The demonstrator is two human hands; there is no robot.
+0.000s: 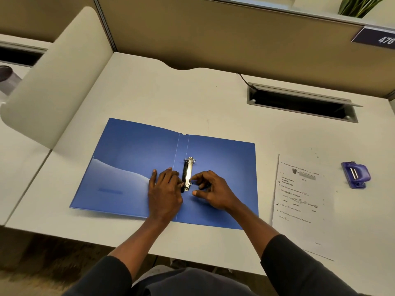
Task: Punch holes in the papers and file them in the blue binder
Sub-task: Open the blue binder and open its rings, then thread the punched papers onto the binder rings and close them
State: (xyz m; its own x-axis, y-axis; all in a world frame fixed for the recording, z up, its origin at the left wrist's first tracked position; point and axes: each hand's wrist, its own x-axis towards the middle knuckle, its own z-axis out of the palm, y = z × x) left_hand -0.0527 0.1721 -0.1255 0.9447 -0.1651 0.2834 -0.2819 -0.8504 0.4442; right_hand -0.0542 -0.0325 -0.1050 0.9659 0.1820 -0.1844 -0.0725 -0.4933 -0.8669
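On the white desk (149, 92) I see the blue binder (132, 159) lying open and flat at centre, its metal ring mechanism (187, 174) along the spine. My left hand (165, 193) lies flat on the inner cover, fingers together, fingertips touching the mechanism's near end. My right hand (215, 192), at 3 o'clock of the mechanism, is loosely curled, forefinger touching the metal, gripping nothing. Toward 3 o'clock of the binder lie the papers (299, 201); beyond them sits the purple hole punch (355, 175).

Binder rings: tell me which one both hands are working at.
The near ring, at the clip's lower end, between the left hand and right hand; the far ring stands untouched.
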